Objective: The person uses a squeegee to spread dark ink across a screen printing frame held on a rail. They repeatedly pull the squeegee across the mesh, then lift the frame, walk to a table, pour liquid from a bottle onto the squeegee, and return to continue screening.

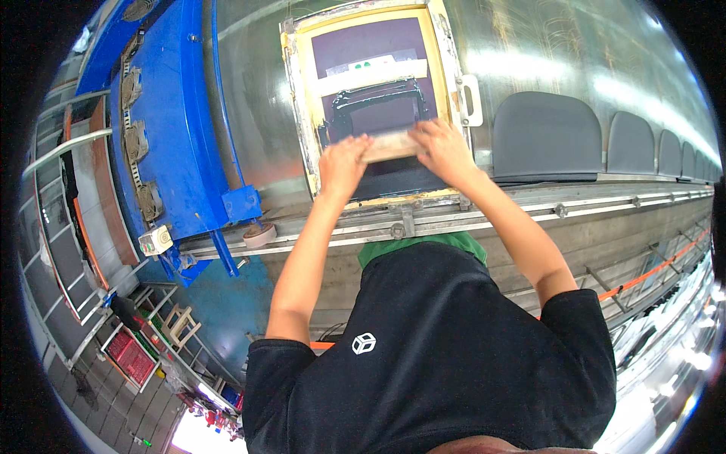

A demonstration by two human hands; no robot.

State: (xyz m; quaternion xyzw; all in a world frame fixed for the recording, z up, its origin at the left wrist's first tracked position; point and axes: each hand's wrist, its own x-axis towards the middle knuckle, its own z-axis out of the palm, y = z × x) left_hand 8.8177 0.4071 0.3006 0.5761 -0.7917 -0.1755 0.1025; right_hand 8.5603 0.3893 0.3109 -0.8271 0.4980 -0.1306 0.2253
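Observation:
A screen-printing frame (pixel 295 91) with pale, ink-stained edges lies on the long metal table in front of me. Dark ink (pixel 401 167) is spread over the near part of its mesh, and a rectangular outline shows farther up. Both my hands grip a squeegee (pixel 389 147) with a pale wooden handle, held crosswise over the mesh and slightly blurred. My left hand (pixel 345 163) is closed round its left end, my right hand (pixel 445 151) round its right end. The blade's lower edge is hard to make out. A white handle (pixel 470 100) sticks out from the frame's right side.
Several dark grey rounded panels (pixel 547 136) lie in a row to the right on the metal table. A metal rail (pixel 529 214) runs along its near edge. At left stands a blue machine (pixel 170 113) with a tape roll (pixel 260 235) beside it. A red crate (pixel 130 356) sits lower left.

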